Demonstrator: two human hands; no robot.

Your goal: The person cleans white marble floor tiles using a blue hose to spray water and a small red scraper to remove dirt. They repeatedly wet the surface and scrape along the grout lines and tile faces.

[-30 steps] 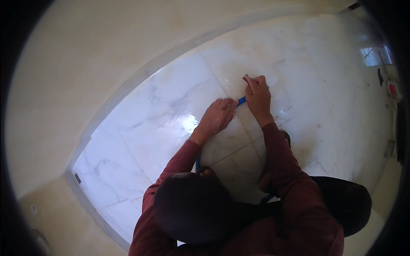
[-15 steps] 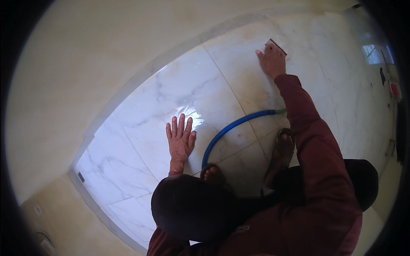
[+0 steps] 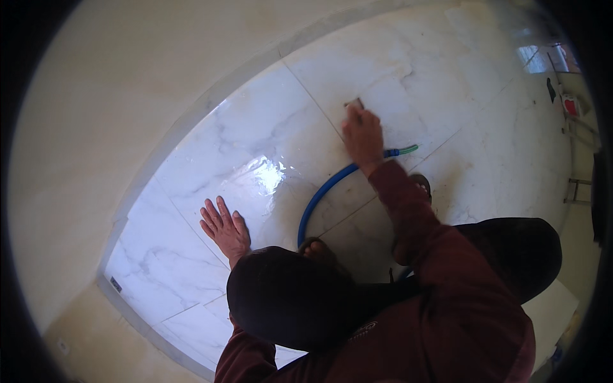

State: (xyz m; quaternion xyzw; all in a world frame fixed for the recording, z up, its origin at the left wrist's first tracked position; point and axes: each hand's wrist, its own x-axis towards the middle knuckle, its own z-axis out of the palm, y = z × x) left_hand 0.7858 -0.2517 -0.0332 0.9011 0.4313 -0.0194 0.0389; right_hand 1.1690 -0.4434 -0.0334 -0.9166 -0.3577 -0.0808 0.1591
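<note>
White tile (image 3: pixel 172 246) meets splayed left hand (image 3: pixel 227 231); curled right hand (image 3: pixel 363 135) grips tool (image 3: pixel 356 102).

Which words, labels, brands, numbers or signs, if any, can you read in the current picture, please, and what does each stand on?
None can be read.
Small pale marking on the dark red top: too small and blurred to read.
Red-and-white item near the right edge: no lettering can be made out.
Blue hose: no lettering can be made out.
</note>
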